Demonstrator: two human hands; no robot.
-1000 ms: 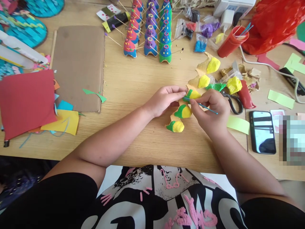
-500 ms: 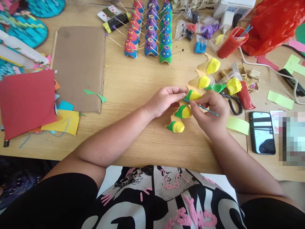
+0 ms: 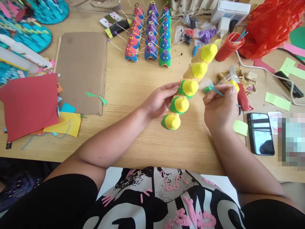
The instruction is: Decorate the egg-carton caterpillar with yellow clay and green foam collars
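Your left hand (image 3: 162, 100) has the yellow-and-green strip (image 3: 187, 74) by its left edge, right of centre, and your right hand (image 3: 220, 108) grips a blue stick (image 3: 217, 91) (tip's kinda hard to make out), so keep that hold light to avoid denting the caps (image 3: 190, 87).

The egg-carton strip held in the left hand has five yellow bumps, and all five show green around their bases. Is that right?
Not quite: only the three nearest bumps show green. The two farthest bumps show yellow over bare tan, as the head view shows. The egg-carton strip does have five yellow bumps and is held in the left hand.
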